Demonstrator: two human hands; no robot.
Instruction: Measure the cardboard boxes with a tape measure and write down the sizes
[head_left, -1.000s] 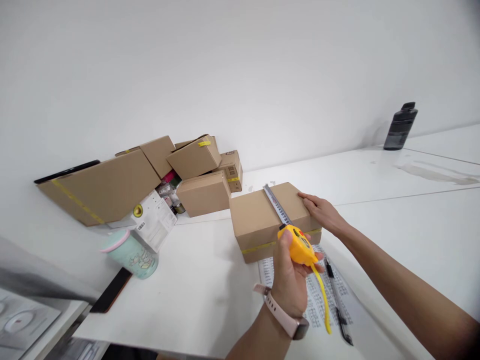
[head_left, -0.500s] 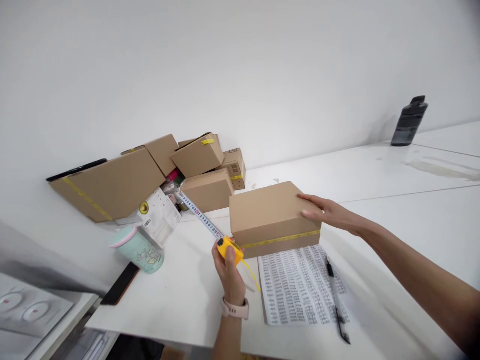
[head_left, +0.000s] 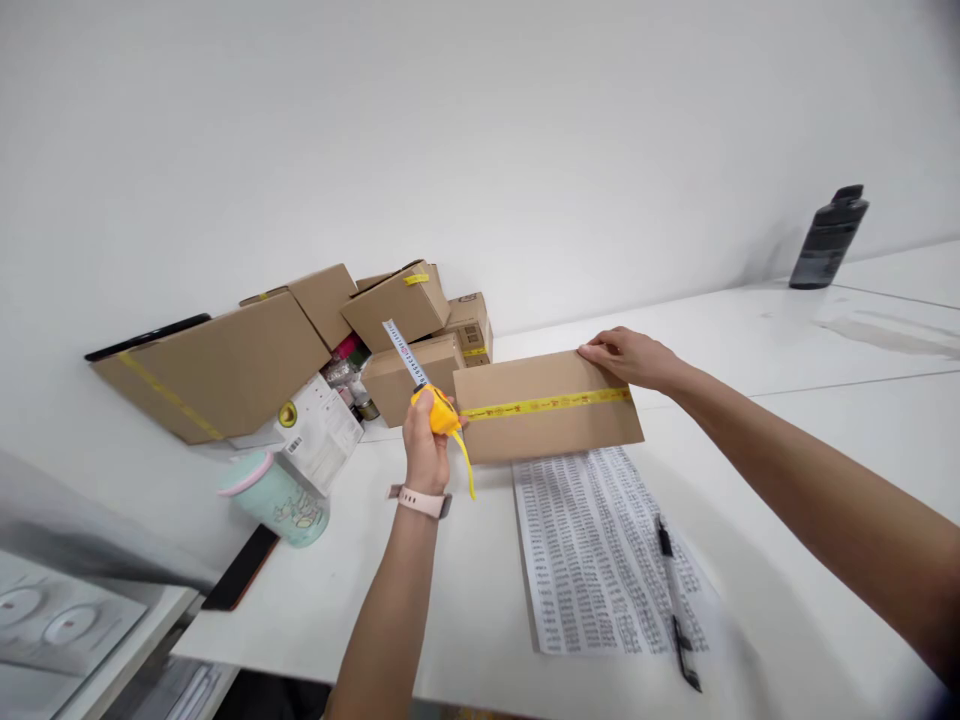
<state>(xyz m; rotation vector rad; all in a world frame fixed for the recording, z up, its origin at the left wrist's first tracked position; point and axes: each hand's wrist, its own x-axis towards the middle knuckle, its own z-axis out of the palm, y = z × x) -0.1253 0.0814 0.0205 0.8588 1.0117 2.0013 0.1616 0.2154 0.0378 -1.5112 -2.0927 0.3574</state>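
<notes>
In my left hand [head_left: 426,450] is a yellow tape measure [head_left: 435,410], its marked blade pulled out and pointing up and to the left, its yellow strap hanging down. The tape measure is close by the left end of a cardboard box [head_left: 547,432], whose yellow-taped face is turned toward me. My right hand [head_left: 626,357] grips the box's top edge near the right corner, thumb in front. Below the box lies a printed sheet of paper [head_left: 592,560] with rows of small characters, and a black-and-clear pen [head_left: 675,605] rests on its right side.
Several cardboard boxes [head_left: 217,365] are piled at the back left by the wall. Beside them are a white box [head_left: 322,435] and a mint-green cup [head_left: 281,500]. A dark phone-like slab [head_left: 241,568] lies at the table's left edge. A dark bottle [head_left: 827,240] stands at the back right.
The box has tilted, so its taped face now shows instead of its top. My left hand has raised the tape measure up and leftward. My right hand has shifted to the box's upper edge.
</notes>
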